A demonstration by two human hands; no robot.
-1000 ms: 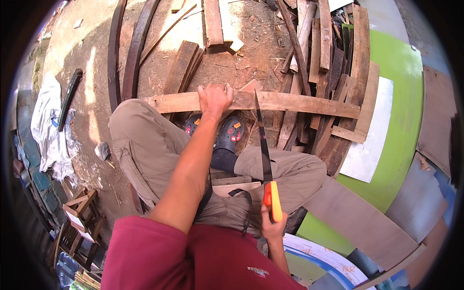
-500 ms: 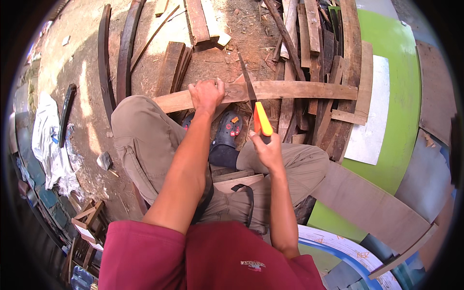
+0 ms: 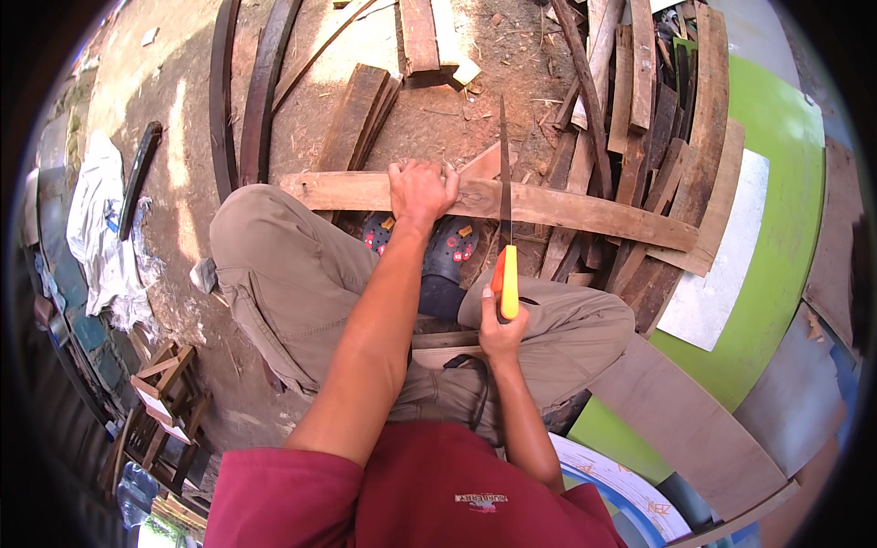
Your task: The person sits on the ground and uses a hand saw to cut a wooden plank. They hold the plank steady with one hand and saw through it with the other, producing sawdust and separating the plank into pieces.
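Observation:
A long wooden plank [image 3: 585, 205] lies crosswise in front of me, above my shoes. My left hand [image 3: 422, 194] is closed over the plank, gripping it left of the saw. In my right hand [image 3: 502, 331] is the yellow and orange handle of a hand saw [image 3: 509, 279]. Its dark blade [image 3: 504, 164] crosses the plank and points away from me, with the tip beyond the far edge. My right fingers wrap the handle's lower end and are partly hidden.
Stacked wood scraps [image 3: 639, 137] lie at the right, under the plank's right end. Beyond them is a green sheet [image 3: 776, 137] with a white panel [image 3: 722, 265]. Dark beams [image 3: 265, 100] and short boards [image 3: 352, 119] lie ahead. A white cloth [image 3: 96, 219] is at the left.
The saw and my right hand have come back toward me, and the blade now points straighter ahead. The plank's right end sits lower in view; the whole view has shifted somewhat.

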